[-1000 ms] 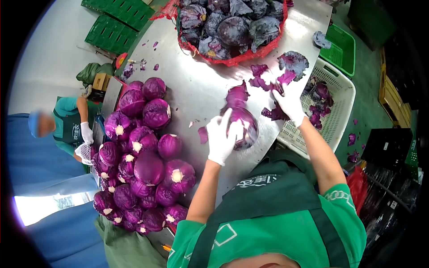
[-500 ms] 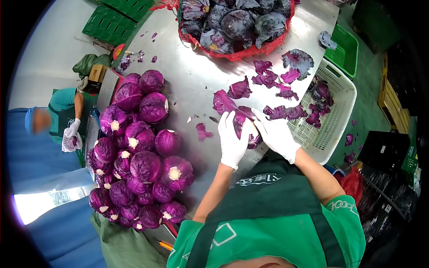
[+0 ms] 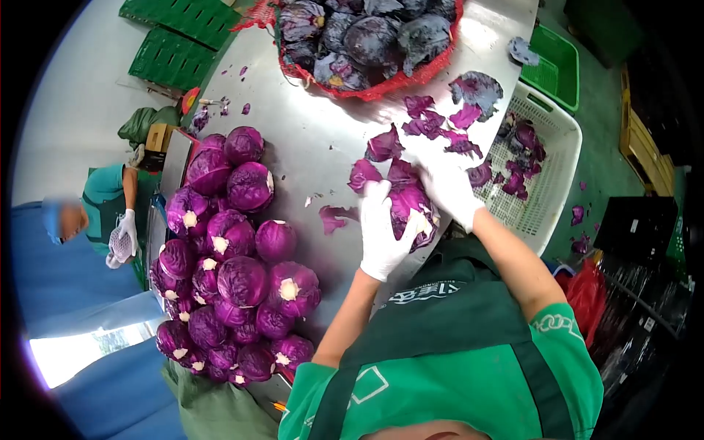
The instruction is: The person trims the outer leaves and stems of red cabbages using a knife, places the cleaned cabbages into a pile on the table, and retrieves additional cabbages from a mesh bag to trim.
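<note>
The head view shows a red cabbage [image 3: 405, 204] at the near edge of a metal table [image 3: 315, 139], between two white-gloved hands. It is rounded, glossy purple with lighter veins; a loosened leaf lies against its far side. The left hand [image 3: 384, 231] has its grip clamped on the cabbage, thumb and fingers around its left side. The right hand [image 3: 451, 187] is at its upper right, blurred; whether its grip is apart or together cannot be told.

Left of the cabbage, a pile of purple heads [image 3: 242, 281] shows pale cut stems. Beyond it, torn leaves [image 3: 425, 126] lie on the brushed, reflective tabletop, and farther off a red mesh sack [image 3: 374, 93] holds duller, bluish heads. To its right stand a white perforated basket [image 3: 567, 176] with leaves inside and a green crate [image 3: 568, 73], over a greenish floor [image 3: 605, 139].

Well left of it, another person [image 3: 106, 192] holds white netting [image 3: 121, 243] before blue curtains [image 3: 40, 271]. Below it, the dark green apron [image 3: 440, 323] carries white lettering, too distorted to read.
</note>
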A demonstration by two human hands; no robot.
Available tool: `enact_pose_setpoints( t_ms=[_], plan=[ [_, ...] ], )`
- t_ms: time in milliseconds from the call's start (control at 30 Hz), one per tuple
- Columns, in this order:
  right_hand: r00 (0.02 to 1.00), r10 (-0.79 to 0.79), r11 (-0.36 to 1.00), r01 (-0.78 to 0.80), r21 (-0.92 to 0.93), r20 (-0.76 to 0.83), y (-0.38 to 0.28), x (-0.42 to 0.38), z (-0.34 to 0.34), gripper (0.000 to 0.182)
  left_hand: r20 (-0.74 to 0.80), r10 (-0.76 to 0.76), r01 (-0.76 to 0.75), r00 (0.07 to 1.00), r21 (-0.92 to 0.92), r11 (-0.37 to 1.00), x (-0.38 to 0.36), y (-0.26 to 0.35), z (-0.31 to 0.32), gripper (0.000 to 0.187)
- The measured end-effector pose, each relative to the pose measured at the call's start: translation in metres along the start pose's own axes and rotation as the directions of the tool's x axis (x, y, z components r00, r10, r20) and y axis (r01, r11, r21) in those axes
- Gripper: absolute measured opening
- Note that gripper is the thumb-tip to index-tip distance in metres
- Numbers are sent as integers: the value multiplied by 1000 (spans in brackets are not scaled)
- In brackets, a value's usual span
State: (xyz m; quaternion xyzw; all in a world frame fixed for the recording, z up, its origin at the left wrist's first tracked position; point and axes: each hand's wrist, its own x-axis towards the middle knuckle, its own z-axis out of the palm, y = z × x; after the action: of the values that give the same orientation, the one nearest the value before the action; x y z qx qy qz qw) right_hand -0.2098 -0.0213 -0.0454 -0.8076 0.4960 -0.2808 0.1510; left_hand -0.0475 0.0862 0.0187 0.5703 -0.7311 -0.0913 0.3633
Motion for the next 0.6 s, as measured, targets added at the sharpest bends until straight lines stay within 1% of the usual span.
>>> enact_pose_setpoints(
  t_ms=[33, 67, 100, 133, 167, 200, 233, 267, 300, 333, 400, 433, 467, 500, 533, 567, 600],
  plan=[
    [958, 172, 984, -179, 11, 229, 27, 12, 2, 33, 25, -129, 131, 991, -109, 985, 1, 5, -1, 62],
    [842, 316, 939, -344, -16, 436, 49, 18, 1, 33, 94, -315, 328, 944, -180, 928, 3, 7, -3, 65],
    [887, 340, 933, -361, 10, 313, 49, 16, -7, 43, 39, -259, 262, 965, -62, 963, -1, 0, -3, 66],
    [950, 262, 914, -300, 273, 167, 38, 3, -14, 52, -25, -200, 201, 980, 60, 978, -5, -7, -2, 68],
    [953, 258, 920, -292, 261, 157, 21, -7, -25, 54, -18, -254, 254, 967, 57, 965, -7, -9, -4, 71],
    [952, 263, 923, -296, 247, 157, 1, -18, -40, 55, 12, -366, 364, 931, 68, 929, -7, -5, -8, 72],
    [854, 298, 888, -411, 204, 426, -24, -17, -71, 54, 40, -414, 412, 909, 46, 910, -11, -4, -8, 73],
    [691, 308, 855, -502, 129, 654, -43, -16, -93, 53, 61, -457, 456, 887, 23, 890, -12, -4, -7, 74],
    [928, 103, 917, -229, 328, 358, -40, -42, -73, 51, 57, -464, 464, 884, 23, 886, -13, -4, -6, 74],
    [917, 110, 917, -242, 316, 383, -45, -49, -67, 49, 46, -449, 448, 892, 28, 894, -14, -4, -5, 73],
    [831, 149, 907, -331, 261, 536, -52, -46, -69, 43, 33, -428, 427, 903, 31, 904, -10, -3, -3, 72],
    [830, 152, 907, -333, 258, 536, -47, -47, -63, 43, 22, -390, 389, 921, 28, 921, -8, -1, -4, 70],
    [933, 44, 953, -146, 264, 357, -39, -50, -50, 40, 12, -352, 352, 936, 26, 936, -7, 0, -4, 69],
    [982, -85, 972, 44, 233, 168, -31, -49, -43, 37, 17, -372, 373, 928, -9, 928, -8, -1, -4, 66],
    [888, 154, 958, -241, 154, 433, -19, -33, -52, 33, 22, -375, 376, 927, -8, 927, -12, -2, -4, 66],
    [928, 100, 973, -166, 158, 360, 20, -40, -37, 34, 32, -397, 398, 917, -71, 915, -16, -4, -5, 64],
    [960, 40, 984, -85, 154, 276, 29, -32, -39, 35, 39, -411, 413, 911, -133, 901, -17, -9, -5, 61]
  ],
)
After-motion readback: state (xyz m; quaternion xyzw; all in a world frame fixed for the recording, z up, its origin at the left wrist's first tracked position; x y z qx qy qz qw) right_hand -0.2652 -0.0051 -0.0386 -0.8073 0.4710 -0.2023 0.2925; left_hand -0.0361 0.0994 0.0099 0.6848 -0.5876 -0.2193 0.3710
